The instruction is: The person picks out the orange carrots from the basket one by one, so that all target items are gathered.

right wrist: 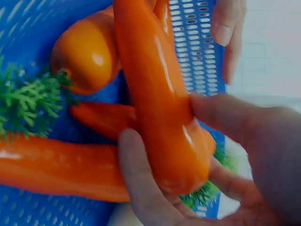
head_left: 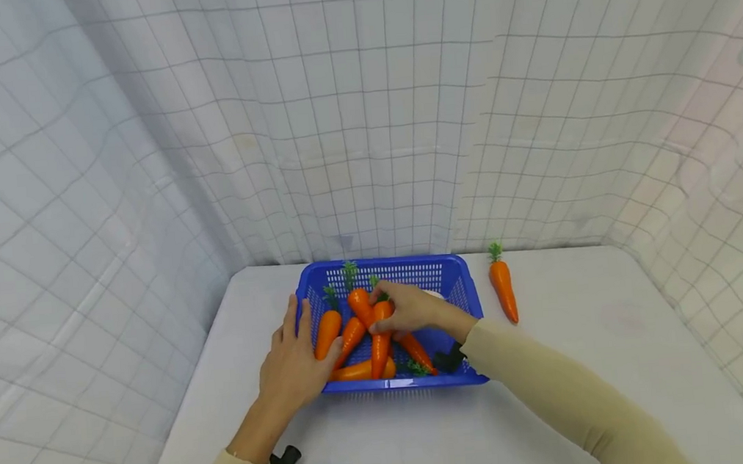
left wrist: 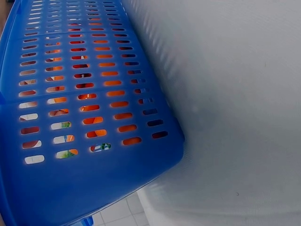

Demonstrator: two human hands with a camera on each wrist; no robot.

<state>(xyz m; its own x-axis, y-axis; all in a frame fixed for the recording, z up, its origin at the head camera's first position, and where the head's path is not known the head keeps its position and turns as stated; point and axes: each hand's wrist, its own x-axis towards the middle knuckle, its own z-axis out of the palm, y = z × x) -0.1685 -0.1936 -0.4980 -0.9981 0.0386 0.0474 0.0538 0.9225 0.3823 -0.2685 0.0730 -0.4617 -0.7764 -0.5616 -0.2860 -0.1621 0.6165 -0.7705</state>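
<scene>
A blue perforated basket [head_left: 418,382] holds several orange carrots with green tops. With thumb and fingers on either side of its thick end, my right hand [head_left: 411,308] grips one carrot [head_left: 380,345], also seen close up in the right wrist view [right wrist: 155,84]. This carrot lies over others, its narrow end toward the basket's front. My left hand [head_left: 293,363] rests at the basket's left rim with fingers extended, its thumb reaching inside beside a carrot [head_left: 328,330]. The left wrist view shows the basket's slotted outer wall [left wrist: 84,174], with orange visible through the slots.
One more carrot [head_left: 503,287] lies on the white table [head_left: 591,316], right of the basket. Part of a white item [head_left: 434,294] shows in the basket behind the right hand. Grid-patterned cloth [head_left: 368,114] hangs at the back and both sides.
</scene>
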